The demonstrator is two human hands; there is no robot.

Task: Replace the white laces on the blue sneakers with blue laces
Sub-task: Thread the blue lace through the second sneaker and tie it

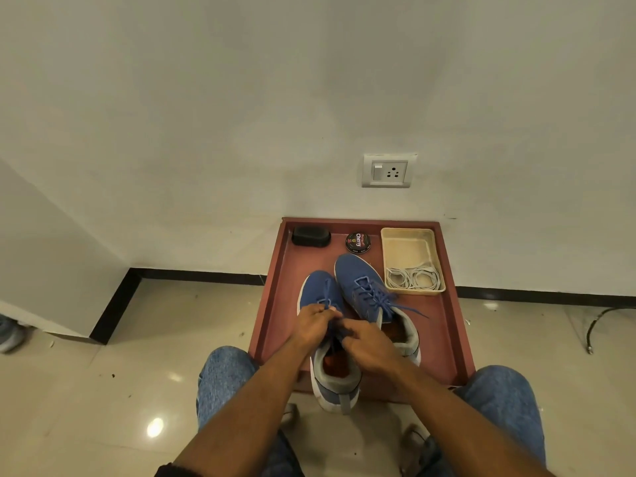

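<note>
Two blue sneakers stand side by side on a reddish-brown tray [447, 339]. The right sneaker [364, 287] carries a blue lace [382, 297] tied in a bow, with one end trailing right. The left sneaker [318, 294] has a blue lace through its front eyelets, and its heel hangs over the tray's near edge. My left hand [311, 325] pinches that lace over the tongue. My right hand [368, 346] grips the lace just beside it, fingers curled. The white laces [413, 278] lie coiled in a cream plastic tray [409, 249].
A black shoe brush [310, 236] and a round tin of polish [358, 242] sit at the tray's far edge, against the wall. A wall socket [389, 171] is above. My knees in jeans flank the tray. A dark hose end [595, 325] lies on the tiled floor at right.
</note>
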